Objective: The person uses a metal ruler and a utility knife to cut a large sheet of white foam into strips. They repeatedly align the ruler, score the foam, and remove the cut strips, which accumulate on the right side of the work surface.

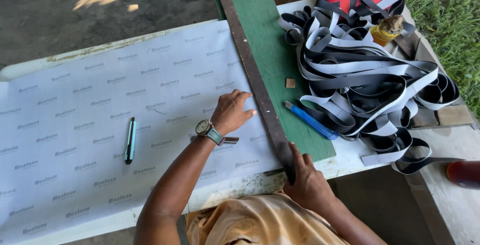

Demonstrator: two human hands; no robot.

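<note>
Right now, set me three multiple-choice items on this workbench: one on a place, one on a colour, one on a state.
1. Where does the blue utility knife lie?
A. on the green board
B. on the grass
C. in a hand

2. What colour is the pen-like cutter on the white sheet?
A. red
B. teal
C. yellow

3. What is the left hand doing?
A. gripping the cutter
B. hanging off the table
C. pressing flat beside the long straightedge

Answers: 1 A, it rests on the board's right part; 2 B, its body is teal; 3 C, fingers spread on the sheet while the right hand holds the straightedge's near end.

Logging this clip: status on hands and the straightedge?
Left hand flat on white sheet, fingertips at long dark straightedge. Right hand pressing its near end. Blue utility knife lies unused beside it.
</note>
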